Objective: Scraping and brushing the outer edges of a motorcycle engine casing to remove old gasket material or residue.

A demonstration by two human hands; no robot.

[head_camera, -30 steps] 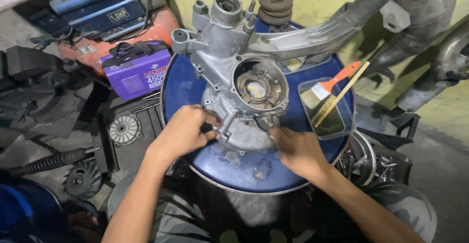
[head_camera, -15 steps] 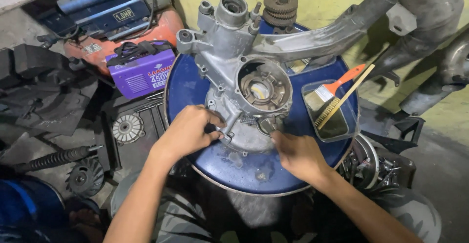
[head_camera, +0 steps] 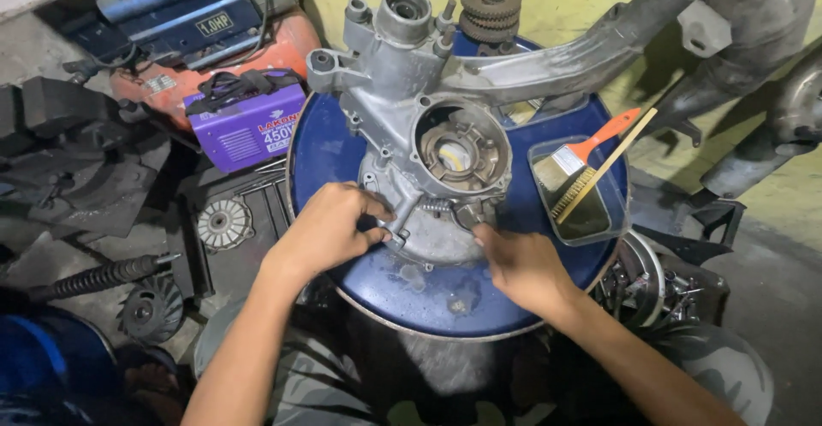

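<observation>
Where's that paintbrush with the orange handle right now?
The paintbrush lies in a small rectangular tray on the right side of the blue drum top, beside the grey engine casing and beyond the right hand.

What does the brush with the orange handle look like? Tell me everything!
The brush has a bright orange handle, a silvery metal band and pale bristles. It lies tilted, bristles down in a clear square tray and handle poking up over the tray's far rim. A thin tan stick lies beside it. The tray sits on the blue drum top, right of the grey engine case. No hand touches it.
</observation>
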